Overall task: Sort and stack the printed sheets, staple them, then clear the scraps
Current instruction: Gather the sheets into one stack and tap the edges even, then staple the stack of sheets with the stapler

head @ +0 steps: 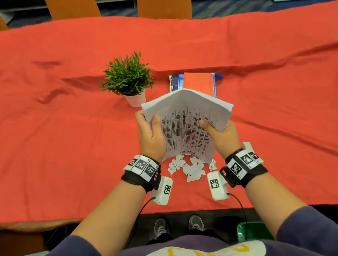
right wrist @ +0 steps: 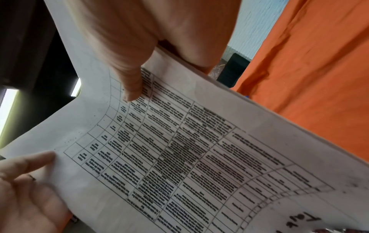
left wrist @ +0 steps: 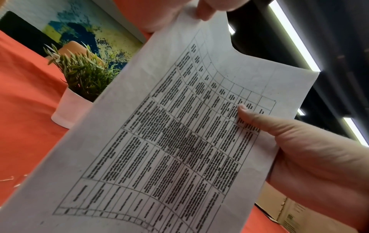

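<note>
A stack of printed sheets (head: 186, 124) with a dense table on the front stands upright over the table, its top bent back. My left hand (head: 148, 119) grips its left edge, thumb on the printed face. On the right edge my right hand (head: 214, 128) holds it the same way. In the left wrist view the sheets (left wrist: 179, 141) fill the picture, with the right thumb (left wrist: 249, 115) pressed on them. The right wrist view shows the sheets (right wrist: 199, 149) under my right thumb (right wrist: 131, 91), the left hand (right wrist: 26, 181) at the lower left. Several torn paper scraps (head: 187, 166) lie below the stack.
A small potted plant (head: 127, 78) stands just left of the stack. Behind the stack lies a flat book with an orange cover (head: 198, 83). A red cloth (head: 64, 135) covers the table. A green bin (head: 253, 232) sits on the floor at my right.
</note>
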`<state>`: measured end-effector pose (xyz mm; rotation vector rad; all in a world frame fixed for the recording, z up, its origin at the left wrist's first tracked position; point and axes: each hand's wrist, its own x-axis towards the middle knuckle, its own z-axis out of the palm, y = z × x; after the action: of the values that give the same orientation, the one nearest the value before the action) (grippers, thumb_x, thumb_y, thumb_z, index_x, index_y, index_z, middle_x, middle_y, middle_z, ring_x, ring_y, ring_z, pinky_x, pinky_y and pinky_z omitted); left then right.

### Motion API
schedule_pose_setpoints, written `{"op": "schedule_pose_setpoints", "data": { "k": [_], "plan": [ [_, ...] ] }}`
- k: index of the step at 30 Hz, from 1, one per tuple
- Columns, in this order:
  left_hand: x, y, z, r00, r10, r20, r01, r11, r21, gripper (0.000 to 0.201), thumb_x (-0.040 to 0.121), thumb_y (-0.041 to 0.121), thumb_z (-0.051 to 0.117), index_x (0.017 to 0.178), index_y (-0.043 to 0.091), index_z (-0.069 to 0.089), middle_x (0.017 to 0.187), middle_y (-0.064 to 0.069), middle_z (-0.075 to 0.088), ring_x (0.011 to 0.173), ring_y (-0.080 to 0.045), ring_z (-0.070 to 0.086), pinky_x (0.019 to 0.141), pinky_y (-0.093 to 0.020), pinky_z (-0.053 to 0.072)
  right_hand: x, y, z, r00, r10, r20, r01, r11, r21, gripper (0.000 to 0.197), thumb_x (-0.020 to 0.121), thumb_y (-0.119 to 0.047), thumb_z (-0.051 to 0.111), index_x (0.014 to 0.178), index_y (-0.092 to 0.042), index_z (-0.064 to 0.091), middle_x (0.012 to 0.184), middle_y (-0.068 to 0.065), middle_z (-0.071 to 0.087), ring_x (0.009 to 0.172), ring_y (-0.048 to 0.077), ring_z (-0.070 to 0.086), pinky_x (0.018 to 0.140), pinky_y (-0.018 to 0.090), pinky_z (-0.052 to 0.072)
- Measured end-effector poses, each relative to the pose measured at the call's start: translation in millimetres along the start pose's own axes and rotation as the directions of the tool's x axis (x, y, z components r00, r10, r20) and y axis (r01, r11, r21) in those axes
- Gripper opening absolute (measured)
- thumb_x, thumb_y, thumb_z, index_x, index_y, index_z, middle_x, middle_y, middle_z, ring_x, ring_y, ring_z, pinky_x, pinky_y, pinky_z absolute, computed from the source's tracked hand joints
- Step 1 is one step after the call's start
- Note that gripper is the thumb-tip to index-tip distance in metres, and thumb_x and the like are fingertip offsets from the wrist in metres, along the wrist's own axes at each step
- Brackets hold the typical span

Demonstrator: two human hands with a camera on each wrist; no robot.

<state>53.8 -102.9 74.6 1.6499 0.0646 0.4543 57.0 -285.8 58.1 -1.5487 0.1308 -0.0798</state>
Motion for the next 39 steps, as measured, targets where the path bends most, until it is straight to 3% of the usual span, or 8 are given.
{"op": "schedule_pose_setpoints", "data": {
  "k": [3,16,21,25,30,33,36,39],
  "plan": [
    [0,-3,-1,1.000,-0.012,-0.028,0.012,1.000,-0.024,0.010,0.093,0.019,0.037,0.100,0.022,0.042,0.088,0.003,0.055,0.080,-0.013,0.054,0.075,-0.037,0.047,0,3,-1,1.000,0.021,0.022,-0.021,1.000,-0.017,0.020,0.082,-0.023,0.072,0.099,-0.032,0.066,0.099,-0.012,0.071,0.089,-0.007,0.066,0.079,0.015,0.053],
    [30,3,2,0.995,0.099,-0.026,-0.096,0.989,0.111,0.004,0.094,0.012,0.034,0.095,0.013,0.038,0.079,0.007,0.045,0.067,0.003,0.045,0.064,-0.021,0.038,23,-23,-9,0.996,-0.049,0.069,0.056,0.994,-0.096,0.018,0.085,-0.020,0.070,0.099,-0.031,0.065,0.095,-0.018,0.069,0.083,-0.012,0.065,0.072,0.009,0.051],
    [65,36,-4,0.991,0.122,0.062,-0.125,0.991,0.049,0.009,0.092,0.016,0.041,0.091,0.025,0.043,0.085,0.005,0.050,0.078,-0.012,0.050,0.074,-0.037,0.044,37,-71,-27,0.981,-0.115,0.158,0.138,0.980,-0.143,0.016,0.083,-0.015,0.072,0.097,-0.024,0.070,0.089,-0.019,0.074,0.093,0.001,0.069,0.084,0.016,0.053],
    [81,11,-2,0.980,-0.140,0.142,0.129,0.989,0.078,0.011,0.085,0.019,0.045,0.091,0.026,0.051,0.094,-0.001,0.059,0.086,-0.019,0.057,0.079,-0.041,0.047,46,-58,-41,0.965,0.077,0.250,-0.040,0.988,-0.151,0.024,0.077,-0.017,0.077,0.101,-0.015,0.072,0.101,0.004,0.075,0.094,0.019,0.072,0.083,0.032,0.057],
    [50,-87,9,0.820,-0.549,0.161,0.481,0.814,0.326,0.014,0.091,0.008,0.044,0.103,0.010,0.051,0.096,-0.010,0.057,0.085,-0.022,0.054,0.065,-0.032,0.041,45,48,-46,0.858,0.464,0.220,-0.400,0.873,-0.280,0.052,0.056,-0.035,0.088,0.099,-0.012,0.072,0.095,0.007,0.076,0.095,0.031,0.071,0.092,0.048,0.054],
    [30,-133,17,0.741,-0.661,0.119,0.560,0.706,0.434,0.014,0.093,0.008,0.042,0.105,0.006,0.049,0.090,-0.011,0.052,0.075,-0.020,0.050,0.056,-0.027,0.037,41,91,-46,0.816,0.542,0.201,-0.417,0.793,-0.444,0.062,0.056,-0.050,0.085,0.104,-0.014,0.072,0.096,0.000,0.075,0.083,0.019,0.072,0.079,0.036,0.057],
    [24,-162,21,0.726,-0.679,0.113,0.552,0.673,0.492,0.020,0.093,0.012,0.043,0.110,0.003,0.050,0.095,-0.009,0.055,0.083,-0.022,0.052,0.070,-0.032,0.042,42,108,-47,0.823,0.541,0.172,-0.379,0.749,-0.544,0.044,0.079,-0.034,0.075,0.116,-0.011,0.067,0.105,-0.002,0.068,0.083,0.011,0.063,0.060,0.012,0.044],
    [23,-175,23,0.709,-0.694,0.125,0.555,0.658,0.508,0.017,0.095,0.013,0.040,0.109,0.004,0.047,0.092,-0.006,0.053,0.083,-0.022,0.050,0.075,-0.033,0.041,51,111,-58,0.879,0.461,0.120,-0.309,0.743,-0.594,0.039,0.081,-0.034,0.074,0.112,-0.012,0.066,0.108,-0.001,0.067,0.086,0.012,0.062,0.065,0.015,0.049]
  ]
}}
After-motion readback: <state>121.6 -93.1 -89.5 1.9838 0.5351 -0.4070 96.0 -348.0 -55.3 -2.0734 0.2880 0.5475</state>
